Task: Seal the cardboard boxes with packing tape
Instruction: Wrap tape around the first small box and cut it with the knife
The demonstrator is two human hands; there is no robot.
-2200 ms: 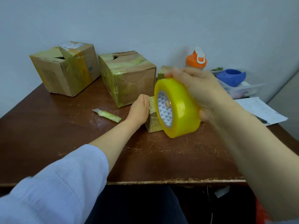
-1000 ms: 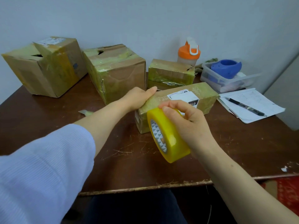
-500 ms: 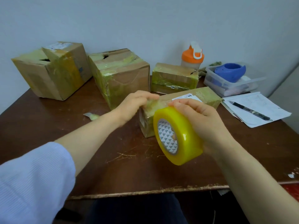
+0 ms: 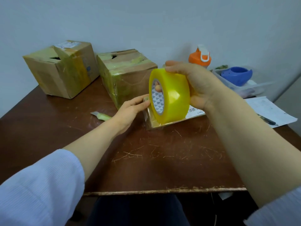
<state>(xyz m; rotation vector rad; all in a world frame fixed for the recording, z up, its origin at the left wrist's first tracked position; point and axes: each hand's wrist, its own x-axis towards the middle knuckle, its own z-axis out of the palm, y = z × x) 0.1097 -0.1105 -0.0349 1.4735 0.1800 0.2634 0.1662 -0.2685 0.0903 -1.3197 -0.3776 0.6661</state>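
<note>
A: Where is the tape roll (image 4: 172, 98) held?
B: It is gripped at the centre of the frame by the right hand (image 4: 202, 85). Fingers are curled over its top, and a fingertip is seen through the core. The roll is raised on edge in front of the small box (image 4: 152, 123); whether the two touch cannot be told.
A: And the left hand (image 4: 130, 110)?
B: It is laid with straight fingers against the left end of that box, nothing being clasped.
A: Can any writing be read?
B: A white label (image 4: 194, 111) with a barcode is seen on the small box's top, just right of the roll; its print is too small to be read. A triangle pattern is printed inside the roll's core. A pale sticker on the left box (image 4: 61, 69), upper left, is blurred.
A: What else is found on the table (image 4: 162, 160)?
B: The middle box (image 4: 128, 75), wrapped in yellowish tape, is placed beside the left box. A cutter (image 4: 101, 116) is laid left of the left hand. An orange-capped bottle (image 4: 200, 58), a clear tray (image 4: 254, 88) with a blue object (image 4: 236, 75), a paper sheet (image 4: 270, 110) and a pen (image 4: 268, 121) are set at the right.
</note>
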